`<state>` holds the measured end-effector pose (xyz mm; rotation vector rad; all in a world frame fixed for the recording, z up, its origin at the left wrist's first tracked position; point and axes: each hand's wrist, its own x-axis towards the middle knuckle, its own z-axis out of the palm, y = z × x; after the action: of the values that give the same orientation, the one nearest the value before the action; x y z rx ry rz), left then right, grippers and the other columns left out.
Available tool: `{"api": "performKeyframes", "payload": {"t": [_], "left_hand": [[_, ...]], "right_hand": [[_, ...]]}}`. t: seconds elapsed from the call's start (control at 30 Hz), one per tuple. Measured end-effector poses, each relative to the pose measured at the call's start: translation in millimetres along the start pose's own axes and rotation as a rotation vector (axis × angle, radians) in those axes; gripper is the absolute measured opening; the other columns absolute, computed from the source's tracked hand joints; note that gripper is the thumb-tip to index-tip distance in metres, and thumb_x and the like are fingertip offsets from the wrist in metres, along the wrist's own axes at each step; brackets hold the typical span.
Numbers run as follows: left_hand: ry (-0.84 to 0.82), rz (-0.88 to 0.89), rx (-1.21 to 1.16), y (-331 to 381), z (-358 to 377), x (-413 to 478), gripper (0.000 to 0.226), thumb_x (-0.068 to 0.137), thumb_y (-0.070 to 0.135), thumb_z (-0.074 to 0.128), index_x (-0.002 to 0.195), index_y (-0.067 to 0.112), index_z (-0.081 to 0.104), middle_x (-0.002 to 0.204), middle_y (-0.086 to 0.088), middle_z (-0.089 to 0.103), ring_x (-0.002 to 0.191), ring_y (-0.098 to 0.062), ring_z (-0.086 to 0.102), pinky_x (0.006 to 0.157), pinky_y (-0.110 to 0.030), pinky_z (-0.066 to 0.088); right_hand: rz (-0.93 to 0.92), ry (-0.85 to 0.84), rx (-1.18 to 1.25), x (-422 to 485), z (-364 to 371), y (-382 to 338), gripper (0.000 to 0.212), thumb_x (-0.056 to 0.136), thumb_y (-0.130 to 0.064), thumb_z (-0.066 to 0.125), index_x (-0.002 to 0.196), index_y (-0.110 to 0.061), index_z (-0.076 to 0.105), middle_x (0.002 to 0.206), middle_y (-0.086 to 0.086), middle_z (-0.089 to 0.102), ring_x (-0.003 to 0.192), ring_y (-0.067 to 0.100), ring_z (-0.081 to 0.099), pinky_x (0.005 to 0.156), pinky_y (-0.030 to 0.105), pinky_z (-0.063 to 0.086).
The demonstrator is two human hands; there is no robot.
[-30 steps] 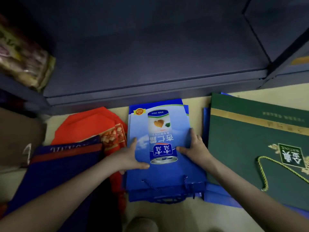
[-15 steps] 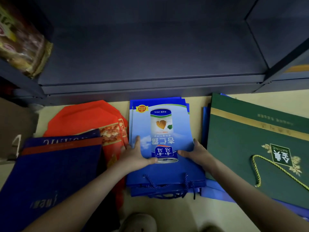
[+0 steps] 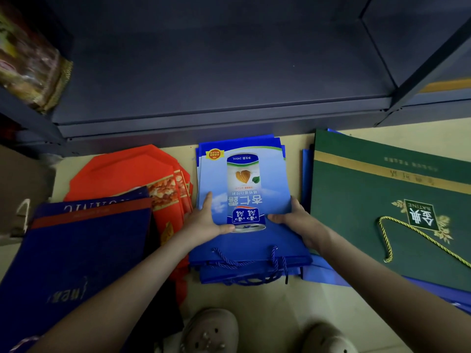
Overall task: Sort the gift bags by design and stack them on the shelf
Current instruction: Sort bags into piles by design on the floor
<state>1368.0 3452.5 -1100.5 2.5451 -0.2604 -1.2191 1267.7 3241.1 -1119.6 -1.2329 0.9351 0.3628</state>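
blue bag stack (image 3: pixel 244 189): lying flat on the floor (image 3: pixel 254 314), just in front of the shelf (image 3: pixel 216 115) lip and below its bare board.
long axis: pointing straight at the shelf, with the rope handles trailing at the end away from it.
left hand (image 3: pixel 206 222): gripping the stack's left edge, thumb lying across the top face.
right hand (image 3: pixel 293 217): gripping the right edge the same way; fingers underneath are hidden.
nearer hand: neither; both are sitting level, on the stack's half farther from the shelf.
coming move (judgement): likely lifting over the lip and sliding in along the long axis.
flanks: red bags (image 3: pixel 127 169) and green bag (image 3: pixel 369 200) are lying along the same lip to either side, off the path.
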Motion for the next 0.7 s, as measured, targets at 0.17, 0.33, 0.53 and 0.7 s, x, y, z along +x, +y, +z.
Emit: {"api": "performKeyframes", "payload": {"t": [0.17, 0.33, 0.53, 0.7], "left_hand": [[-0.01, 0.009, 0.163, 9.5, -0.8, -6.6, 0.113, 0.074, 0.071, 0.059, 0.149, 0.031, -0.015, 0.156, -0.015, 0.012, 0.142, -0.037, 0.016, 0.113, -0.043, 0.027], [0.039, 0.212, 0.39, 24.5, -6.6, -15.0, 0.113, 0.08, 0.057, 0.064, 0.143, 0.039, -0.027, 0.15, -0.008, -0.038, 0.141, -0.035, -0.023, 0.115, -0.051, 0.003], [0.079, 0.365, 0.501, 34.4, -7.1, -16.5, 0.128, 0.075, 0.047, 0.074, 0.122, 0.042, -0.045, 0.144, -0.003, -0.046, 0.14, -0.029, -0.029, 0.113, -0.056, -0.003], [-0.02, 0.288, 0.215, 24.6, -9.9, -11.0, 0.132, 0.066, 0.054, 0.078, 0.139, 0.043, -0.031, 0.151, -0.005, -0.036, 0.143, -0.029, -0.02, 0.117, -0.049, 0.008]], "right_hand": [[-0.032, 0.004, 0.161, -13.1, -3.9, -10.7, 0.049, 0.084, 0.004, 0.064, 0.128, -0.013, 0.047, 0.111, 0.014, 0.067, 0.083, 0.031, 0.07, 0.06, 0.041, 0.058], [-0.075, -0.099, 0.138, -25.7, -8.4, -23.3, 0.034, 0.086, -0.004, 0.065, 0.119, -0.008, 0.058, 0.101, 0.011, 0.072, 0.079, 0.026, 0.071, 0.063, 0.034, 0.058], [-0.279, -0.122, -0.047, -35.1, -4.3, -22.8, 0.061, 0.087, 0.0, 0.063, 0.138, -0.023, 0.04, 0.113, -0.002, 0.068, 0.091, 0.014, 0.07, 0.07, 0.029, 0.057], [-0.383, -0.164, 0.096, -48.9, -4.4, -24.9, 0.083, 0.087, 0.012, 0.054, 0.133, -0.054, 0.034, 0.133, -0.006, 0.057, 0.108, 0.027, 0.064, 0.08, 0.045, 0.056]]}}
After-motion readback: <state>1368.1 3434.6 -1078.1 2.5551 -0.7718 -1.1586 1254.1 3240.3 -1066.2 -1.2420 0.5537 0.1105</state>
